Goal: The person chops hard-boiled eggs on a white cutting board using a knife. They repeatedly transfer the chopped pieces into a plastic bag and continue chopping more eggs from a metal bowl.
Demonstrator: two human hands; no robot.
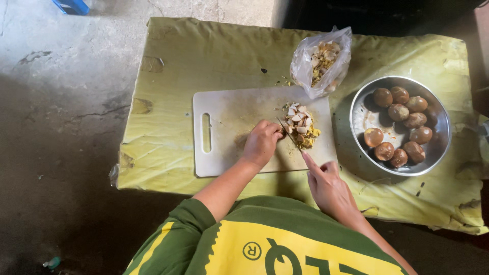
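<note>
A white cutting board (229, 127) lies on a low table covered with a yellow-green cloth (173, 61). A small heap of chopped egg pieces (300, 125) sits at the board's right end. My left hand (262, 143) rests on the board with its fingers curled at the heap's left side. My right hand (328, 186) grips the handle of a knife (289, 135), whose thin blade runs up-left into the heap beside my left fingertips.
A round metal bowl (440, 119) holding several brown eggs stands at the right of the board. A clear plastic bag (321, 61) of chopped pieces sits behind the board. Concrete floor lies to the left, with a blue object (71, 6) at the top.
</note>
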